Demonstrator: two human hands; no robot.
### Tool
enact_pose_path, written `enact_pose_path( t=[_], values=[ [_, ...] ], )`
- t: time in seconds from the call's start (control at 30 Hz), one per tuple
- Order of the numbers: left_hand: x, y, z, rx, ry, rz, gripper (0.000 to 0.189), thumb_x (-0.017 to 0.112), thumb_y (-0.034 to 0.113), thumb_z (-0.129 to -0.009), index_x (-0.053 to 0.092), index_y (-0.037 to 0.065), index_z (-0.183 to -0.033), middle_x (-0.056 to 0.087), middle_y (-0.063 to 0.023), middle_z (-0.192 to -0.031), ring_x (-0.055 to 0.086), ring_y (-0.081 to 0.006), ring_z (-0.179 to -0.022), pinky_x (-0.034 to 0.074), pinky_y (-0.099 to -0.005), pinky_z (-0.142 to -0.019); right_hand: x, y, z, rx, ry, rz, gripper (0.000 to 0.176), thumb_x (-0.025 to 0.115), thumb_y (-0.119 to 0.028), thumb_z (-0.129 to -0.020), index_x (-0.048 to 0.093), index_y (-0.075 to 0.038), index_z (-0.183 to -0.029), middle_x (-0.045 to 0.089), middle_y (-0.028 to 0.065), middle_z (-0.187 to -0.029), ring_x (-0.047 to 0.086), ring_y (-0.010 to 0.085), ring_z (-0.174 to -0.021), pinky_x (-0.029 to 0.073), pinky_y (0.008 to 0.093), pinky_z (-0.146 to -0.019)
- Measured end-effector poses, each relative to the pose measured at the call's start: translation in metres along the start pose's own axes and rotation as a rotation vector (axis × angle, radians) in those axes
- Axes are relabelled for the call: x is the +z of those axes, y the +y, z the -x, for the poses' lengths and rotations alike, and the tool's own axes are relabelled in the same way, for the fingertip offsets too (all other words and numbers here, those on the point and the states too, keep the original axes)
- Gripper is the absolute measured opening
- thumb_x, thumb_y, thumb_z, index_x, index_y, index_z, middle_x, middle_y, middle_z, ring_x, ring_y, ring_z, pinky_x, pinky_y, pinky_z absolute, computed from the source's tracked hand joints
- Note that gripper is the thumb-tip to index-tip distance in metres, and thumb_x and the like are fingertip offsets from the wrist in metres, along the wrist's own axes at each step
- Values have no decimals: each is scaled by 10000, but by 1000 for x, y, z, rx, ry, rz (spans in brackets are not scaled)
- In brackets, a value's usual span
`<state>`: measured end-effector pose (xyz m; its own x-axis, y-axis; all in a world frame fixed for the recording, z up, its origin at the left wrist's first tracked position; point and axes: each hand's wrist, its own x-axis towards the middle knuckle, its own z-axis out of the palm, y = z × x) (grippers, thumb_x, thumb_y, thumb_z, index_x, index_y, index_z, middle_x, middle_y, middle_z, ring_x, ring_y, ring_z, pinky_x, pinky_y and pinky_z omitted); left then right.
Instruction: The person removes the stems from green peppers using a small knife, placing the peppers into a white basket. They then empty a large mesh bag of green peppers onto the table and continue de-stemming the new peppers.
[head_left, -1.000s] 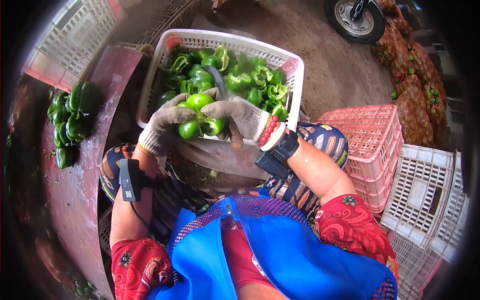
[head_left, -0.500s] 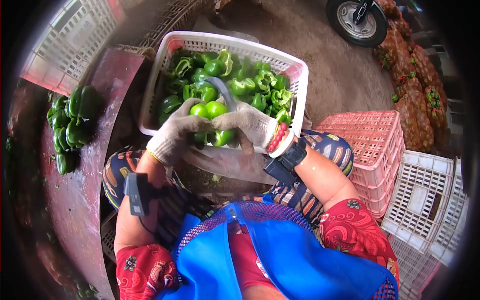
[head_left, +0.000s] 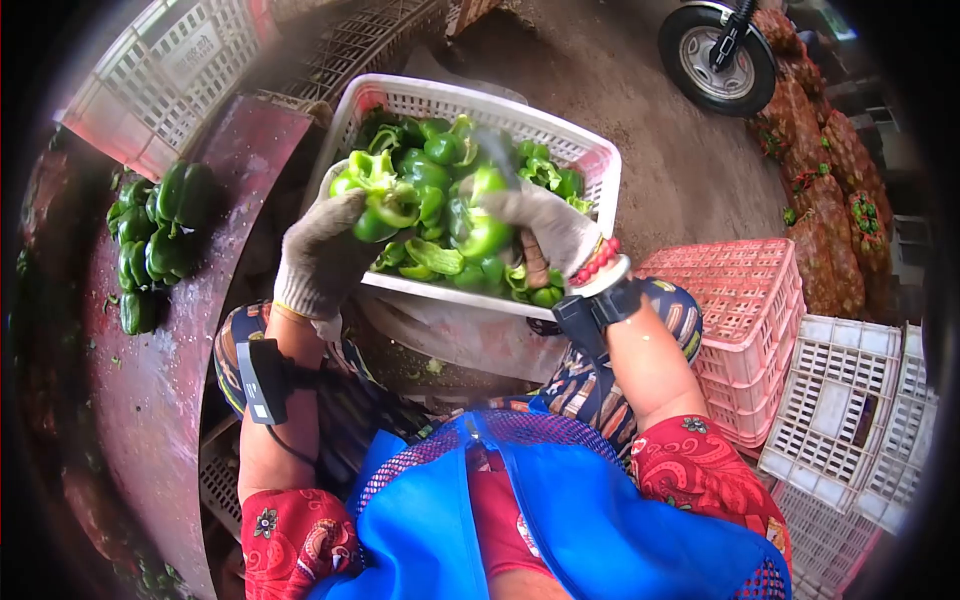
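Note:
Both hands wear pale work gloves over a white crate [head_left: 455, 292] full of green peppers, many split open. My left hand [head_left: 325, 240] is closed on a pepper half [head_left: 372, 190] at the crate's left side, its pale inner edge showing. My right hand [head_left: 540, 225], near the middle, is closed on another pepper piece [head_left: 482, 225], which is blurred by motion. A dark curved blade [head_left: 495, 150] sticks up from my right hand, also blurred; its handle is hidden.
Whole green peppers [head_left: 160, 240] lie on a reddish board [head_left: 150, 400] at the left. Pink crates [head_left: 735, 330] and white crates [head_left: 835, 400] stand at the right. Farther back are a wheel [head_left: 717, 60] and net sacks [head_left: 830, 220]. Another white crate [head_left: 175, 75] is at the upper left.
The pepper that was held between both hands is now in two parts. My hands have moved apart, the left one to the left and the right one to the right.

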<state>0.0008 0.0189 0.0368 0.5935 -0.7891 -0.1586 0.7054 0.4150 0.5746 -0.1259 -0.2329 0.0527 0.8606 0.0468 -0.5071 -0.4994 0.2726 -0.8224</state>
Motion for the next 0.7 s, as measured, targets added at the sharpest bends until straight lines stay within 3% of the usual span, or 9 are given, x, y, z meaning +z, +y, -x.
enact_pose_path(
  t=[0.1,0.13,0.17,0.23,0.3,0.4,0.53,0.57,0.7],
  values=[
    [-23,-18,-16,140,22,-244,457,735,165,-955,557,50,-1360,680,-95,-1249,676,-233,-1137,559,-366,-975,17,-10,-10,84,366,488,573,775,-268,-924,555,-74,-1416,644,27,-856,624,96,-612,488,225,-460],
    [-32,-24,-23,191,36,-357,433,740,142,-961,561,53,-1345,681,-87,-1249,672,-216,-1151,553,-359,-998,11,18,-28,-46,-3,-365,606,775,-348,-949,523,-84,-1433,596,-11,-855,616,96,-625,474,250,-459],
    [-39,-31,-25,247,100,-598,378,697,173,-991,557,60,-1323,665,-99,-1256,660,-232,-1157,553,-378,-1005,1,46,-27,20,-30,-399,599,770,-373,-957,522,-94,-1425,587,-17,-865,621,95,-651,486,247,-490],
    [-2,-27,-21,16,209,-79,431,687,136,-980,519,125,-1377,612,-96,-1227,649,-261,-1131,592,-410,-928,52,43,-14,43,-7,-450,590,759,-424,-967,522,-113,-1408,589,-23,-877,625,96,-669,505,241,-526],
    [7,-32,-23,32,297,-283,474,647,137,-999,475,120,-1440,586,-116,-1312,635,-252,-1161,581,-405,-958,73,54,-29,-71,153,-471,480,707,-385,-998,563,-109,-1364,626,42,-716,525,114,-402,394,230,-309],
    [20,-36,-29,119,294,-654,644,657,107,-985,377,134,-1564,540,-141,-1411,624,-243,-1199,554,-371,-1000,51,52,-39,-198,213,-363,501,723,-383,-986,582,-109,-1381,621,50,-731,522,109,-397,397,223,-307],
    [12,-34,-25,144,218,-1419,618,771,267,-902,526,113,-1448,690,-194,-1286,697,-324,-1160,543,-412,-996,36,45,-42,-562,381,316,471,735,-320,-957,621,-85,-1349,670,53,-839,630,143,-613,533,300,-576],
    [8,-36,-25,225,172,-1455,590,779,338,-915,544,78,-1389,710,-226,-1200,708,-376,-1116,556,-435,-943,31,44,-28,-376,396,421,444,732,-300,-949,637,-79,-1322,686,55,-856,651,157,-716,544,329,-689],
    [10,-29,-25,100,164,-1496,601,796,440,-908,577,43,-1302,730,-251,-1062,723,-417,-1003,563,-465,-839,33,36,-17,-325,350,400,475,682,-211,-984,587,-59,-1424,703,60,-1031,649,84,-713,532,264,-627]
  ],
)
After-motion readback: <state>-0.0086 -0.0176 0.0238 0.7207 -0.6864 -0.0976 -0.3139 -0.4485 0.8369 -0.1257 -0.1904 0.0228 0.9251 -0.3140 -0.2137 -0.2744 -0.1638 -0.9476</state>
